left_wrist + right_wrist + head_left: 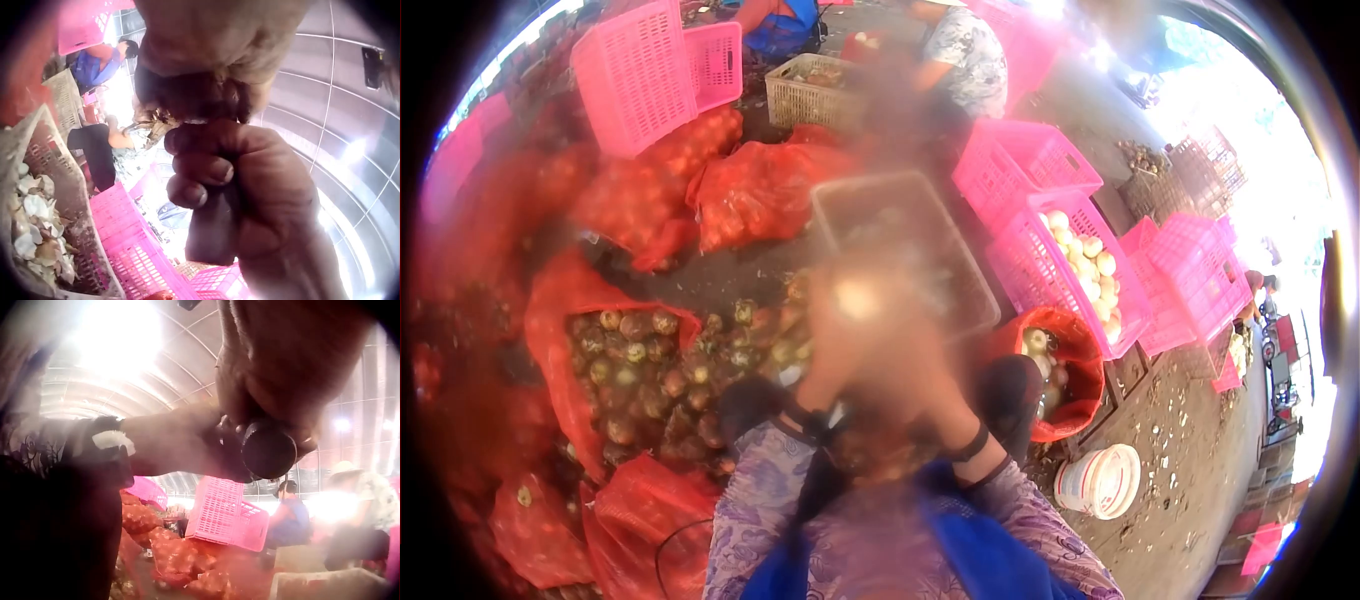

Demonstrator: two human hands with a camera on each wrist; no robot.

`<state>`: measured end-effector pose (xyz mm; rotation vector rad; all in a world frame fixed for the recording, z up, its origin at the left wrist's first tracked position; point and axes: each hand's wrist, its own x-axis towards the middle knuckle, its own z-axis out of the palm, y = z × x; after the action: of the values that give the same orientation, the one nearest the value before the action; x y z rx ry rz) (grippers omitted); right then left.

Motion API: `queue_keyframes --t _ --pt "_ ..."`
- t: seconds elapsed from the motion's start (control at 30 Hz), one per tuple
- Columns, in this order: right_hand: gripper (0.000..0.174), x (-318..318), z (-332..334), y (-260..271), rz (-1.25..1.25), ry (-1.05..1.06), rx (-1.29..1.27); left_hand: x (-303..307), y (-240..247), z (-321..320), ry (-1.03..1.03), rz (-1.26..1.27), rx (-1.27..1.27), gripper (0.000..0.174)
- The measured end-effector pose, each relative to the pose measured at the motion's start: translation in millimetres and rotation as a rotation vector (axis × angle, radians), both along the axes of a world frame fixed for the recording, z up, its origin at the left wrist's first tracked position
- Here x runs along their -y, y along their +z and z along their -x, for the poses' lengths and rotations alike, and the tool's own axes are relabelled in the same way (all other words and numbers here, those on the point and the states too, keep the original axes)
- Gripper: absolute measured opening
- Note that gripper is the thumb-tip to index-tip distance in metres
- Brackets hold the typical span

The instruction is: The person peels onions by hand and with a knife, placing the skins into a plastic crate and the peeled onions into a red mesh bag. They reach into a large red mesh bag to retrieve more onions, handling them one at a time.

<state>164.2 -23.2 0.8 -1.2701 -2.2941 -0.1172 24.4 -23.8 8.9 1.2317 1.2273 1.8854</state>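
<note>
A dark handle (211,239) is gripped by the right hand (269,181), just beside the left hand (219,47), whose hold cannot be told, a pale piece (857,298) being blurred at both; a cut could be caused by handle slippage, should its hidden end be bladed.

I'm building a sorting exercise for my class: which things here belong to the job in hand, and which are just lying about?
Likely part of the job:
Right hand, gripping a dark handle
Left hand, near a pale, blurred round piece
Open red sack of brown round produce
Pale crate of peelings

Probably just lying about:
White bucket
Full red sacks
Pink crates behind those sacks
</note>
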Motion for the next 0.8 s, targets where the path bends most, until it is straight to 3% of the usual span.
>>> queue_keyframes --t 0.07,0.13,0.23,0.4,0.57,0.8 --pt "0.031 0 2 3 -0.005 -0.005 0.022 1 0 2 -0.027 -0.013 -0.004 0.075" --pt "0.028 1 2 5 -0.006 -0.011 0.045 2 -5 1 -0.236 0.143 0.549 0.068" --pt "0.023 1 3 11 -0.007 -0.03 0.082 -1 -14 6 -0.299 0.133 0.619 0.063" --pt "0.018 1 5 14 0.006 -0.05 0.132 11 -3 9 -0.358 0.143 0.669 0.053" --pt "0.051 -28 10 -31 -0.186 0.116 -0.073 13 4 15 -0.406 0.158 0.679 0.046" --pt "0.044 -28 -9 -38 0.009 -0.027 -0.179 31 -21 34 -0.47 0.156 0.517 0.039"
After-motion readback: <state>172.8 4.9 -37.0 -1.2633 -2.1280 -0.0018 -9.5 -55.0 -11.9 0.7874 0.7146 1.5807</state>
